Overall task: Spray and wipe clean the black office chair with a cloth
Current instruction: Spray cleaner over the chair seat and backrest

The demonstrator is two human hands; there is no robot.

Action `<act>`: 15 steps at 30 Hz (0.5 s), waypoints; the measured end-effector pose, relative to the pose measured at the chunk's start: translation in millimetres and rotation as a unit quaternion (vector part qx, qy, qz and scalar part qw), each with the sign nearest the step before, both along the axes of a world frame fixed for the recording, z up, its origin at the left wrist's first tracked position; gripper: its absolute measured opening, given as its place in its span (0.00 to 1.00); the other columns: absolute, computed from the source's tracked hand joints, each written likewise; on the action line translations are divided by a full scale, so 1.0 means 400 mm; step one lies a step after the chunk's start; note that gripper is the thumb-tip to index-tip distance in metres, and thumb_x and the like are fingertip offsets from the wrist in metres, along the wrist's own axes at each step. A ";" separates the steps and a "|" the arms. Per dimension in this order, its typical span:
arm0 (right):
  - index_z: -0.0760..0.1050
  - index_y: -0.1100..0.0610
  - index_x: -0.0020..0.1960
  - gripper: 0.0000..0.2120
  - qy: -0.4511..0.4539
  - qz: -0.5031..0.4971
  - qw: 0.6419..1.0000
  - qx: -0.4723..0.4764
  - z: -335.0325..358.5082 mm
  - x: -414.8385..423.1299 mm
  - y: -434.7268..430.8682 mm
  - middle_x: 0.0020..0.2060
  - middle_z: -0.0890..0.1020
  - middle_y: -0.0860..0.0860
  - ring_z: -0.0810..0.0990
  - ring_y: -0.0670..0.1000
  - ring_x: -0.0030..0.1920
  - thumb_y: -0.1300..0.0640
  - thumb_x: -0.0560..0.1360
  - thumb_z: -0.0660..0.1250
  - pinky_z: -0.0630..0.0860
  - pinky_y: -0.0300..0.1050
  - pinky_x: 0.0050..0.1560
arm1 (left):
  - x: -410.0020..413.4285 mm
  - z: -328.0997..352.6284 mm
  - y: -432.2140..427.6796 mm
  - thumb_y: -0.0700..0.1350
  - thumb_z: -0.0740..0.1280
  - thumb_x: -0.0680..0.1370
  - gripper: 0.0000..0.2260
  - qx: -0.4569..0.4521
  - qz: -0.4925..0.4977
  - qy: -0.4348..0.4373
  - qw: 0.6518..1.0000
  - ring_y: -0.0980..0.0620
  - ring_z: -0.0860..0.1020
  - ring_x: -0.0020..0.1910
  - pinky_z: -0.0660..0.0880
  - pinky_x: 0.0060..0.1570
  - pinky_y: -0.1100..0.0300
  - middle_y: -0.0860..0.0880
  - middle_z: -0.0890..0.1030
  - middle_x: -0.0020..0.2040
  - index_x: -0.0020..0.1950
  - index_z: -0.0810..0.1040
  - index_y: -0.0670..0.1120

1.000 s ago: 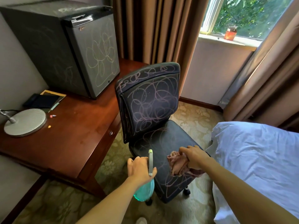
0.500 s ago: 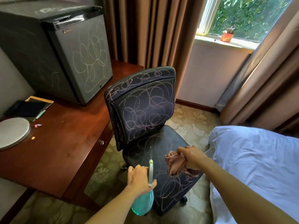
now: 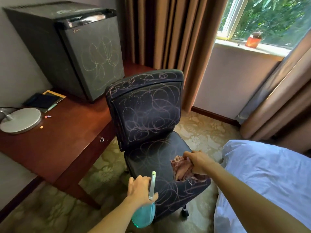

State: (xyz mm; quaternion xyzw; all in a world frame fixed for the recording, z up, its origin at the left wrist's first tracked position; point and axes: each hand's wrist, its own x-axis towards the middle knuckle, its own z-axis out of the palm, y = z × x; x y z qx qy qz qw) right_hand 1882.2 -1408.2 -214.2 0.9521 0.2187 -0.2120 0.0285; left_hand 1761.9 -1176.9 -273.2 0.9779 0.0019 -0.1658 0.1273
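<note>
Black office chair [image 3: 146, 115] stands between the worktop [image 3: 67, 140] and the bed [image 3: 269, 174], chalky scribbles all over, droplets on the backrest. Head view: left hand [image 3: 139, 189] grips a teal spray bottle [image 3: 144, 214], fingers curled round its neck, nozzle towards the seat. Right hand [image 3: 200, 163] clutches a bunched pink cloth [image 3: 182, 169] at the seat's right edge. Step looks like spraying. Next move probably calls for pressing the cloth down and wiping.

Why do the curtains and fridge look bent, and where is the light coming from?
Head view: the wide-angle lens bows the curtains and fridge; daylight from the window brightens the bed and puts a sheen on the desk, while the black chair looks dark.
</note>
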 end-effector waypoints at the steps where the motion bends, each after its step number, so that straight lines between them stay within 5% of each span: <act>1: 0.65 0.48 0.65 0.20 0.000 0.003 1.000 0.003 0.004 -0.004 -0.019 0.58 0.73 0.55 0.72 0.58 0.56 0.57 0.75 0.66 0.71 0.48 0.53 | -0.005 0.003 -0.025 0.65 0.63 0.73 0.21 0.000 0.005 -0.003 1.000 0.55 0.73 0.56 0.64 0.60 0.54 0.55 0.77 0.53 0.58 0.74 0.52; 15: 0.67 0.50 0.62 0.18 -0.011 0.088 0.996 -0.005 -0.023 -0.081 -0.240 0.54 0.76 0.55 0.75 0.59 0.54 0.58 0.74 0.64 0.70 0.47 0.55 | -0.189 -0.010 -0.245 0.70 0.60 0.73 0.21 0.017 0.178 -0.007 0.984 0.55 0.77 0.48 0.65 0.53 0.58 0.56 0.81 0.44 0.45 0.78 0.53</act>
